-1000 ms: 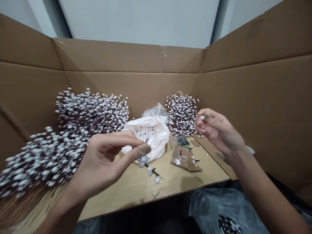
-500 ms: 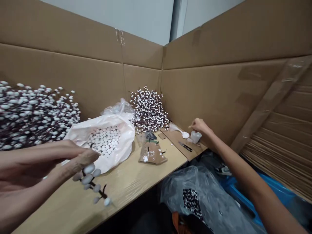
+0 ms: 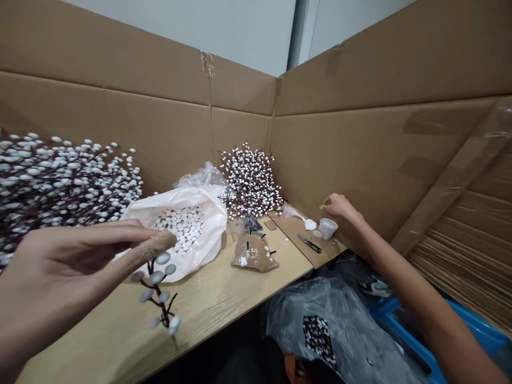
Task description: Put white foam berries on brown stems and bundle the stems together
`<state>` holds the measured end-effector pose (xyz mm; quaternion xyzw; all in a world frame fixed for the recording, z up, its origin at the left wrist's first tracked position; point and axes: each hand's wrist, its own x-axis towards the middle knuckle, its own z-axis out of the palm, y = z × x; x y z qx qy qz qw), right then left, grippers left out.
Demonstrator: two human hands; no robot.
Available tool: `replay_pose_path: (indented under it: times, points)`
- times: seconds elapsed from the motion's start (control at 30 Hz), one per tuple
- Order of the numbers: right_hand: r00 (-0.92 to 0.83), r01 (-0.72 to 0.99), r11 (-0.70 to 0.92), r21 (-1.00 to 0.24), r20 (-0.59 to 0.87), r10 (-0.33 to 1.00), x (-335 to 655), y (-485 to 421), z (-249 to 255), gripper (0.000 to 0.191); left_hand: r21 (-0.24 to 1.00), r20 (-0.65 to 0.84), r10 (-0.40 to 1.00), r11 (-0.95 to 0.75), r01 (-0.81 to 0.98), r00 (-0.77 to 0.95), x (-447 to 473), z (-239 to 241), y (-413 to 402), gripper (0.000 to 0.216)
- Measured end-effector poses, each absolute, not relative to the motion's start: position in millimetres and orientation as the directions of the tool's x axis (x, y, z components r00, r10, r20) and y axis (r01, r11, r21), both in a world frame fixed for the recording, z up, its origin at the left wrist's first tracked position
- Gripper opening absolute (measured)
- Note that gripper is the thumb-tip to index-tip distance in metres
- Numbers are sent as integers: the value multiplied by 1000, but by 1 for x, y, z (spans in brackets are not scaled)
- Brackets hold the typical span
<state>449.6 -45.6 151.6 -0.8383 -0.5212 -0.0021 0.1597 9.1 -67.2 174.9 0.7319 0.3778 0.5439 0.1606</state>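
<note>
My left hand (image 3: pixel 92 266) pinches a berry sprig (image 3: pixel 162 296) between thumb and finger. The sprig hangs down, a dark stem with several white oval berries. Behind it, a white plastic bag (image 3: pixel 214 240) lies open with many loose white berries (image 3: pixel 182 226) inside. My right hand (image 3: pixel 340 207) is stretched out to the far right, just above a small translucent cup (image 3: pixel 328 228). Its fingertips are pinched together; what they hold, if anything, is too small to make out. Thread snips (image 3: pixel 310 244) and a dab of white paste (image 3: pixel 309 225) lie near that cup.
A brown pad (image 3: pixel 256 256) with black stems stuck on it sits mid-table. Bunches of berry branches stand at the left (image 3: pixel 72 186) and in the corner (image 3: pixel 252 181). Cardboard walls (image 3: pixel 360 144) enclose the table. A clear plastic bag (image 3: pixel 288 309) and a blue plastic item (image 3: pixel 468 320) lie below its edge.
The sprig has swung to hang more upright under my left hand. The view has shifted slightly, so things sit a little further right. My right hand stays near the cup.
</note>
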Motion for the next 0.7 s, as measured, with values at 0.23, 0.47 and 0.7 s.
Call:
replay_pose_path:
  times: [0.23, 0.47, 0.7]
  points:
    - [-320, 739, 380, -557, 206, 925, 326, -47, 126, 23, 714, 592, 786, -614, 337, 178, 18, 191, -63, 12]
    - [-664, 289, 417, -862, 134, 736, 177, -57, 51, 49, 795, 566, 824, -557, 239, 35, 12, 194, -36, 18]
    - [-541, 162, 466, -870, 316, 779, 130, -23, 35, 36, 840, 542, 835, -542, 26, -91, -7, 192, 4, 20]
